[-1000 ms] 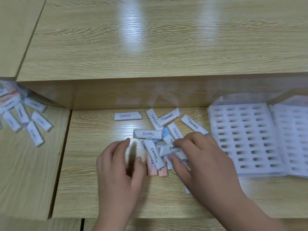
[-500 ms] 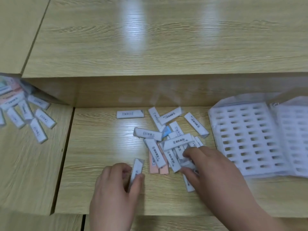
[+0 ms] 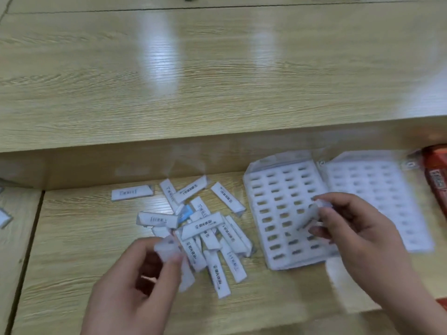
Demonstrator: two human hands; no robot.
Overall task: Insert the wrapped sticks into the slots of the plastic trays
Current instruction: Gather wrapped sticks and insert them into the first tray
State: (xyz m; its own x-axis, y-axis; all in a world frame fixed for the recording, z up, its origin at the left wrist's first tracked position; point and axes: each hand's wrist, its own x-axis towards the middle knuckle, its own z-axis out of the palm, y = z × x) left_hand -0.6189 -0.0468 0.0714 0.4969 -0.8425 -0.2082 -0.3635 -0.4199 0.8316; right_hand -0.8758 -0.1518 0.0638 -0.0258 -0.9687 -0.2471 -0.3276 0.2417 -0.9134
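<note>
Right hand [image 3: 358, 228] now over tray [image 3: 264, 193], stick [image 3: 310, 215] in grip.

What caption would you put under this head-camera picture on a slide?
Left hand holds one stick beside the pile; right hand holds a second stick over the left tray.

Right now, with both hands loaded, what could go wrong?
The right hand holds its stick slanted over the tray nearest the pile; it could jam across a slot or shove the unheld tray. The left hand, holding another stick, sits beside the pile and may scatter it.
</note>
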